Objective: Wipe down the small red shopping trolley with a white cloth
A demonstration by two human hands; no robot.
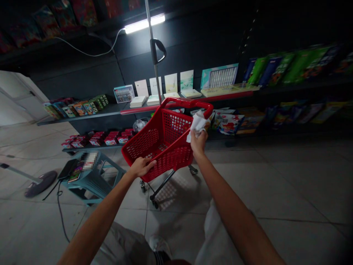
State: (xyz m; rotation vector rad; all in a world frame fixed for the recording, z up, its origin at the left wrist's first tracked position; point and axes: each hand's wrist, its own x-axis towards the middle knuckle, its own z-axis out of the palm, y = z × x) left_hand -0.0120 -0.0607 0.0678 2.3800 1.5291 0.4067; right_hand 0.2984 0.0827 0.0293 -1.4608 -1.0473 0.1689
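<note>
A small red plastic shopping cart [162, 141] on wheels stands on the tiled floor in front of me, tilted. My left hand [141, 166] grips the near rim of its basket, fingers curled over the edge. My right hand [199, 141] is closed on a crumpled white cloth [198, 123], pressing it against the cart's upper right edge just below the red handle [190, 103].
Dark shelves [91, 115] with boxed goods and cards run along the back wall. A teal plastic stool [95, 178] with a phone and items stands at left, beside a fan base [40, 183] and cable. A metal pole [153, 51] rises behind the cart.
</note>
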